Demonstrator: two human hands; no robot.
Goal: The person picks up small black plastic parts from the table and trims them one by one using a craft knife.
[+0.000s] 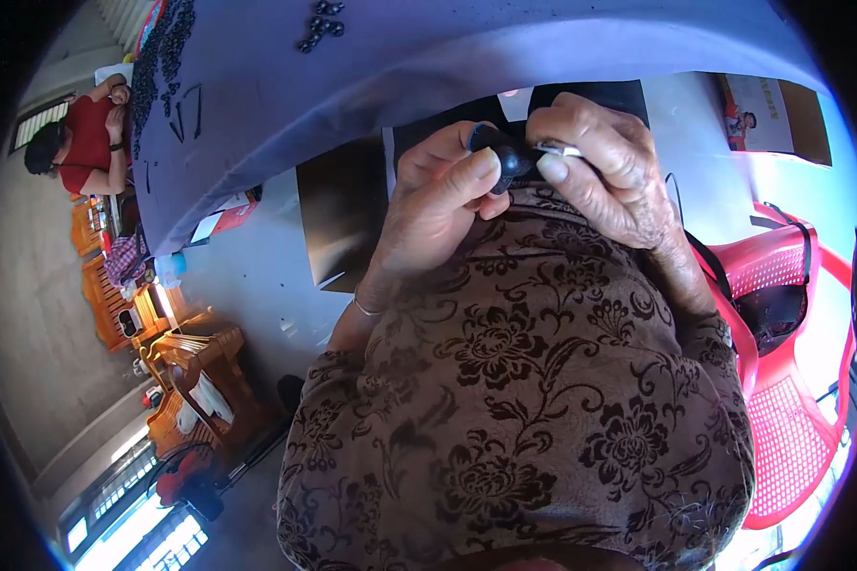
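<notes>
Between the thumb and fingers of my left hand (433,195) is a glossy black rounded piece (511,164) with a flared lower edge. A dark blue cover or edge shows at my left index fingertip. My right hand (614,171) pinches a small silvery metal tool (564,149) between thumb and bent index finger. Its short dark tip points at the black piece; whether they touch, I cannot tell. Most of the tool is hidden inside my fingers. Both hands are held close together in front of my patterned brown top, just below the table's near edge.
A table with a blue-purple cloth (467,57) spans the top. On it lie a small group of black pieces (320,27), a large heap (162,67) and thin dark strips (187,114). A person in red (90,143) sits far left. A pink plastic chair (790,419) stands right.
</notes>
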